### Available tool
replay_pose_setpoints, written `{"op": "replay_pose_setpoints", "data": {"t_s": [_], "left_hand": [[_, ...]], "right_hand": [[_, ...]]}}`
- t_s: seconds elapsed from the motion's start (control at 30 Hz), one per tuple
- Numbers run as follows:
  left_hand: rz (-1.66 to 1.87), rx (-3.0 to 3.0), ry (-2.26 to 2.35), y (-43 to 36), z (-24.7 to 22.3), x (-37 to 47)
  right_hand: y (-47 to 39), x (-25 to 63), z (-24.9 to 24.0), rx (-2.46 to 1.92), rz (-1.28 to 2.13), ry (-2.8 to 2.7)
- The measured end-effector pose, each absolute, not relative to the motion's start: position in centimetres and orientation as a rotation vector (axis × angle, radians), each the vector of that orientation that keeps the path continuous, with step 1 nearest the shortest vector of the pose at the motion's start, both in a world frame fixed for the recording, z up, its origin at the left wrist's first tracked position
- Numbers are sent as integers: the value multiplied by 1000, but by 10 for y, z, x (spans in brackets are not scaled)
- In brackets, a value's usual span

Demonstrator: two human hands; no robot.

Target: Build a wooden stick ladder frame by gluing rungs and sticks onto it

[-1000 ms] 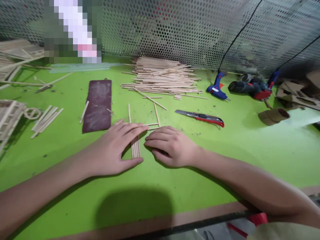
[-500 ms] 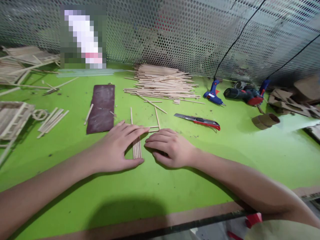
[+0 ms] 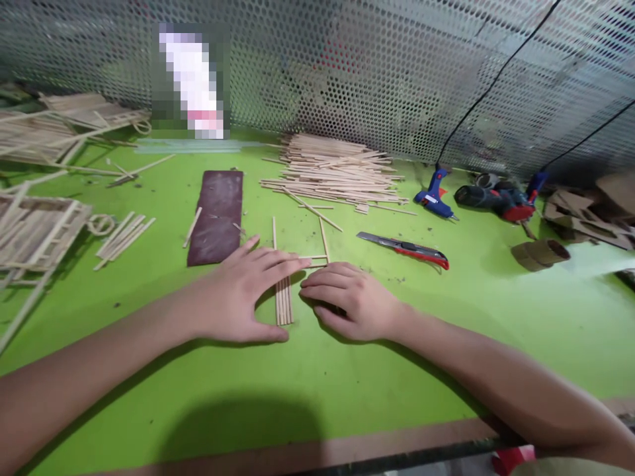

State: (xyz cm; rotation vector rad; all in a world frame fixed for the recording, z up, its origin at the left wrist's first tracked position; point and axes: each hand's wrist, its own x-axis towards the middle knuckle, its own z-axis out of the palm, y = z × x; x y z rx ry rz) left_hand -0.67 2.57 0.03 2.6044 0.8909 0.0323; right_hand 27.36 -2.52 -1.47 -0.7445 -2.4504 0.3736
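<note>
A small frame of thin wooden sticks (image 3: pixel 284 301) lies on the green table, with several sticks side by side on its left and two short crosspieces (image 3: pixel 320 258) reaching to a slanted stick (image 3: pixel 324 239) on its right. My left hand (image 3: pixel 248 284) lies over the left sticks, fingers stretched out and thumb spread wide below. Its index fingertip touches the crosspieces. My right hand (image 3: pixel 352 297) has its fingers curled together over the lower part of the slanted stick, which is hidden beneath it.
Behind are a stick pile (image 3: pixel 337 168) and brown sandpaper (image 3: pixel 215 218). A utility knife (image 3: pixel 404 250), blue glue gun (image 3: pixel 436 195), drill (image 3: pixel 496 197) and brown ring (image 3: pixel 540 254) lie right. Left are loose sticks (image 3: pixel 124 239) and stick-built models (image 3: pixel 42 228). Perforated metal sheet (image 3: pixel 297 73) stands behind.
The whole view has shifted, so everything sits slightly further right. My left thumb has drawn slightly away from the lower stick ends. Both hands otherwise stay over the frame.
</note>
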Motion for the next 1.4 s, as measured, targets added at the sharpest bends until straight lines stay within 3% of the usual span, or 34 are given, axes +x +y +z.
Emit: {"op": "replay_pose_setpoints", "data": {"t_s": [0.57,1.4], "left_hand": [[-158,2506,1001,50,14,-11],[-71,2474,974,53,9,-10]], "right_hand": [[-26,275,-13,-759,396,-2466],[-26,275,-11,-800,403,-2496]]}}
